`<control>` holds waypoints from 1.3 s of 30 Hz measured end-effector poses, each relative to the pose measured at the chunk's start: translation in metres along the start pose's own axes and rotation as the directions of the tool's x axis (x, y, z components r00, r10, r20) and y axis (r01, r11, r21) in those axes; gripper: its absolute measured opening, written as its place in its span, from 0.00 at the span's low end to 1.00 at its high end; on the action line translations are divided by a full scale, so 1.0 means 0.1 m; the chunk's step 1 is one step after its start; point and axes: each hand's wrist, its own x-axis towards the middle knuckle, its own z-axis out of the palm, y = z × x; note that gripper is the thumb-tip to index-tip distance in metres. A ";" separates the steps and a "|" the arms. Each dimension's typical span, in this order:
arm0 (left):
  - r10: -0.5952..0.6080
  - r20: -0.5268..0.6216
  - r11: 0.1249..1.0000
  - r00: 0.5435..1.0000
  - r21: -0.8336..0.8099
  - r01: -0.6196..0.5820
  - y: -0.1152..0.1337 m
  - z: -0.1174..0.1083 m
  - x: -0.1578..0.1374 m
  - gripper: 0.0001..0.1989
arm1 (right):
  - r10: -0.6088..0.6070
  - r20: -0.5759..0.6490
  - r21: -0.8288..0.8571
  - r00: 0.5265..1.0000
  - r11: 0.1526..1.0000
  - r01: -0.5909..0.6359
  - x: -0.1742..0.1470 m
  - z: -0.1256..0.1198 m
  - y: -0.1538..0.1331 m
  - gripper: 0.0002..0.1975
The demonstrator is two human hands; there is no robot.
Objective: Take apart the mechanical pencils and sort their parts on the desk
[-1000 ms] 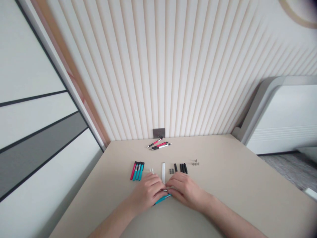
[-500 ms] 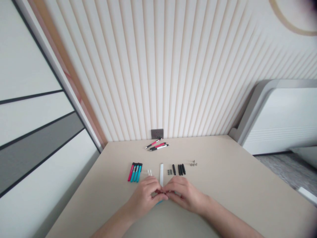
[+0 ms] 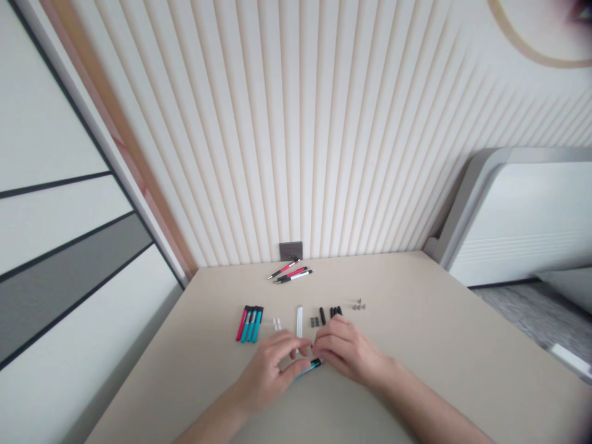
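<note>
Near the front middle of the table, my left hand (image 3: 272,364) is closed on a teal pen barrel (image 3: 311,368) with a black end. The barrel slants up to the right past the thumb, and its lower part is hidden by the hand. Close by on the right, my right hand (image 3: 346,346) has its fingertips pinched together. A tiny dark bit shows at those fingertips, too small to name. Just beyond the hands lie thin white tubes (image 3: 300,317), small dark grey pieces (image 3: 314,322) and black grips (image 3: 322,316), some partly covered by my right hand.
A row of teal and red pen barrels (image 3: 250,324) lies at left, beside small white pieces (image 3: 277,324). Small metal cones (image 3: 359,305) sit at right. Whole pens (image 3: 291,274) rest at the back, below a wall socket (image 3: 291,251). A ribbed wall (image 3: 296,123) borders the table.
My hands have come slightly apart at the fingertips. The right hand has lifted up off the barrel, whose black end now shows. The view has shifted slightly.
</note>
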 end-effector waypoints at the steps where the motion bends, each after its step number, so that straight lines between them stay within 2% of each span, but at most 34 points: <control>1: 0.012 -0.001 0.998 1.000 0.065 -0.012 -0.01 -0.01 0.00 0.11 | 0.025 -0.020 -0.029 0.999 0.999 -0.026 -0.01 -0.06 0.06 0.05; 4: 0.079 0.049 0.951 0.996 0.297 -0.090 -0.04 -0.04 0.00 0.08 | 0.166 -0.173 -0.145 0.971 0.971 -0.192 -0.09 -0.30 0.32 0.05; 6: 0.097 0.126 0.906 0.987 0.400 -0.140 -0.05 -0.05 -0.01 0.08 | 0.319 -0.272 -0.208 0.908 0.902 -0.379 -0.18 -0.46 0.53 0.06; 8: 0.089 0.202 0.875 0.975 0.452 -0.173 -0.05 -0.07 -0.01 0.08 | 0.456 -0.301 -0.229 0.838 0.818 -0.527 -0.30 -0.59 0.74 0.09; 13: 0.071 0.298 0.851 0.952 0.480 -0.214 -0.02 -0.08 -0.03 0.14 | 0.695 -0.171 -0.176 0.698 0.676 -0.716 -0.59 -0.66 1.10 0.10; 18: 0.048 0.331 0.846 0.942 0.488 -0.215 -0.04 -0.05 -0.06 0.12 | 0.785 -0.042 -0.140 0.618 0.608 -0.781 -0.70 -0.57 1.22 0.09; 22: 0.058 0.361 0.836 0.931 0.492 -0.244 -0.05 -0.04 -0.05 0.08 | 0.790 0.015 -0.064 0.613 0.612 -0.788 -0.73 -0.52 1.26 0.09; 26: 0.083 0.359 0.830 0.930 0.492 -0.264 -0.07 -0.03 -0.06 0.06 | 0.767 0.046 0.000 0.640 0.641 -0.768 -0.75 -0.49 1.28 0.09; 29: 0.106 0.336 0.829 0.936 0.490 -0.270 -0.08 -0.03 -0.05 0.04 | 0.747 0.053 0.028 0.663 0.663 -0.748 -0.76 -0.47 1.30 0.13; 33: 0.133 0.274 0.828 0.952 0.497 -0.259 -0.08 -0.05 -0.03 0.05 | 0.736 0.072 0.081 0.673 0.668 -0.740 -0.77 -0.45 1.32 0.18; 39: 0.146 0.103 0.850 0.984 0.495 -0.179 -0.04 -0.11 0.00 0.07 | 0.766 0.064 0.123 0.640 0.630 -0.767 -0.78 -0.51 1.32 0.18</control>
